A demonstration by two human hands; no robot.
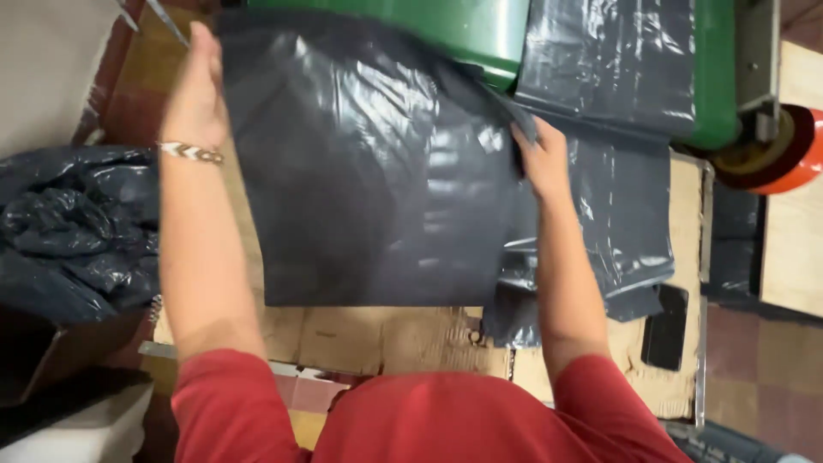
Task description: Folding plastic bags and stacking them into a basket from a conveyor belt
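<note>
Grey-black glossy plastic fills the middle of the view: one flat bag (377, 171) is held spread between two bare hands above flattened cardboard (386, 339) on the floor. The left hand (195, 90) is raised at the bag's far left corner, palm edge toward the camera; its fingers (204, 43) lie along the bag's edge, and whether they pinch the plastic or only press against it cannot be told. One beaded bracelet (190, 153) circles that wrist. The right hand (542, 159) is at the bag's right edge, fingers (521, 137) curled closed over the plastic, so the bag hangs to the left of this hand and to the right of the other. Both arms come out of red short sleeves (429, 420).

More of the same plastic lies about: one sheet draped over the far green bin (480, 26) on the right, one or more flat bags (626, 231) on the cardboard just right of the right hand, their number unclear where they overlap, and one crumpled heap (77, 231) at the left. One dark phone-like slab (666, 327) rests on the cardboard near the right. One red-orange wheel (784, 150) shows at the far right beside the bin.
</note>
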